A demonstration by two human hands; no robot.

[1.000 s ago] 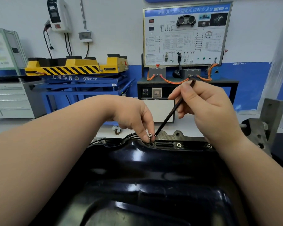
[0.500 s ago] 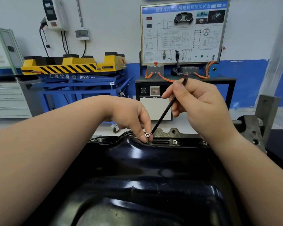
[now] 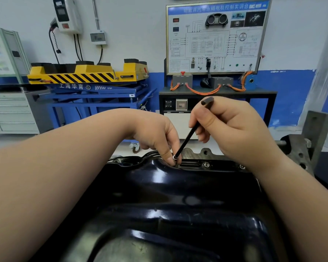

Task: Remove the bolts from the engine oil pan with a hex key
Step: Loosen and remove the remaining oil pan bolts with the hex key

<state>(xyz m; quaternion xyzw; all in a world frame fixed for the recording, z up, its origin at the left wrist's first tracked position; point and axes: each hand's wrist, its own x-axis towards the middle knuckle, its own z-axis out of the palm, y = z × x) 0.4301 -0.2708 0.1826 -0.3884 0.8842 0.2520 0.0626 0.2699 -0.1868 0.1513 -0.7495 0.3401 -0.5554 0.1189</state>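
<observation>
Three bolts show along the far flange of the engine oil pan (image 3: 178, 188), at about twelve o'clock from the wearer. They are the worked bolt (image 3: 174, 157), a second bolt (image 3: 206, 164) just toward three o'clock of it, and a third bolt (image 3: 242, 167) further the same way, beside the right wrist. The likeliest slip, as I judge it, is the worked bolt dropping. Its head appears to stand proud of the flange, so it seems close to free. If the hex key (image 3: 187, 140) lifts or tilts out of the socket while the pinch is loose, the bolt could roll down the glossy black pan or off the far edge behind it. The key leans steeply, its upper end toward one o'clock, so a sideways push could also cam the tip out and round the socket. The left hand (image 3: 157, 135) reaches in from nine o'clock with fingertips curled down, pinching the bolt head at the key's tip. The right hand (image 3: 235, 129) comes from three o'clock, fingers wrapped round the key's upper shaft, with the key's end poking out above the fist. Both hands are close together but, as far as I can tell, not touching, each closed on its own thing. The worked bolt sits directly under the left fingertips, toward seven o'clock from the right hand along the key. The fingers hide whether any thread is engaged.
</observation>
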